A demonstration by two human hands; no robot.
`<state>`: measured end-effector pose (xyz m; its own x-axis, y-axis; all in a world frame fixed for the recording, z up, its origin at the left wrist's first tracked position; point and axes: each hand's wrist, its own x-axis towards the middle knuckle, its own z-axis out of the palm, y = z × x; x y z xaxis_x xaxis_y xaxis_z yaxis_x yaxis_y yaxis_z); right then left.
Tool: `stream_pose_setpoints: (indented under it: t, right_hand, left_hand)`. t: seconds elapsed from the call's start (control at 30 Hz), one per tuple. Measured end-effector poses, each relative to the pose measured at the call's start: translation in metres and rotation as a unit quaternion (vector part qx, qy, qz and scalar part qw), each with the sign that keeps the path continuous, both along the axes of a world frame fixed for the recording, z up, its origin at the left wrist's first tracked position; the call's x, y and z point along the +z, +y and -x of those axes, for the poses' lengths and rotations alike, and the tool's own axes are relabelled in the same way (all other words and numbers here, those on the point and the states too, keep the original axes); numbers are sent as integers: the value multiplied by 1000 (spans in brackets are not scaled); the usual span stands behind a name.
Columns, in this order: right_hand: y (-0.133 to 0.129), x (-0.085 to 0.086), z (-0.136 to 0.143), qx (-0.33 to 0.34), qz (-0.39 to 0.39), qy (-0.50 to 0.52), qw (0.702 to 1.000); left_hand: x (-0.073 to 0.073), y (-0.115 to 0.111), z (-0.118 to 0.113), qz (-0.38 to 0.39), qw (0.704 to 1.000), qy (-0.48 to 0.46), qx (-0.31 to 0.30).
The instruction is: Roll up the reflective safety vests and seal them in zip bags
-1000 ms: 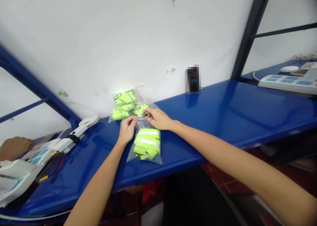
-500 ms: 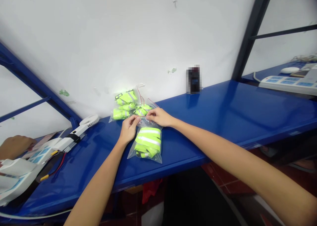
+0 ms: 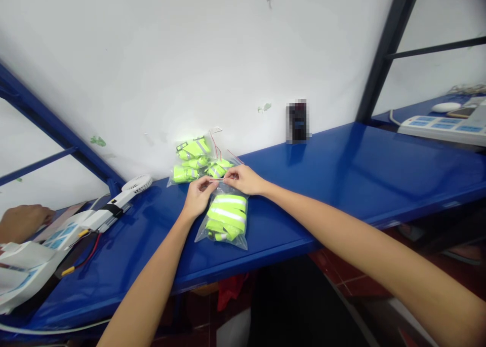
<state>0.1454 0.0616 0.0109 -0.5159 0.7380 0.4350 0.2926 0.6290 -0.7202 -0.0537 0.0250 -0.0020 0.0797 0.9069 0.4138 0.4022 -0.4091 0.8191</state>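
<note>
A clear plastic bag (image 3: 227, 218) with a folded yellow-green reflective strap inside lies flat on the blue table (image 3: 304, 185). My left hand (image 3: 198, 195) pinches the left part of the bag's top edge between thumb and fingers. At the right part of the same edge, my right hand (image 3: 243, 179) is closed in a pinch. Just behind both hands, against the wall, are several more bagged yellow-green straps (image 3: 193, 159), partly overlapping one another.
A white handheld fan (image 3: 137, 184), power strips and wires with yellow connectors (image 3: 68, 271) lie at the left, beside another person's hand (image 3: 25, 223). A dark blurred object (image 3: 298, 123) stands by the wall. Another power strip (image 3: 442, 126) is at the far right.
My left thumb has shifted slightly right along the bag's top edge. Both hands still grip the bag, which has barely moved. The other person's hand at the left has moved a little.
</note>
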Motion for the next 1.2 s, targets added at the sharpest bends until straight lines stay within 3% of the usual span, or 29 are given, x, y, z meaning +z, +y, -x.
stream_pose_setpoints:
  t: [0.47, 0.93, 1.2]
  right_hand:
    - [1, 1, -2, 24, 19, 21, 999]
    - [-5, 5, 1, 3, -3, -10, 1000]
    - [-10, 3, 3, 12, -25, -1, 1000]
  left_hand:
    - [-1, 1, 1, 11, 999, -14, 33]
    - [-1, 3, 1, 3, 1000, -25, 10]
    - [1, -2, -4, 57, 997, -44, -8]
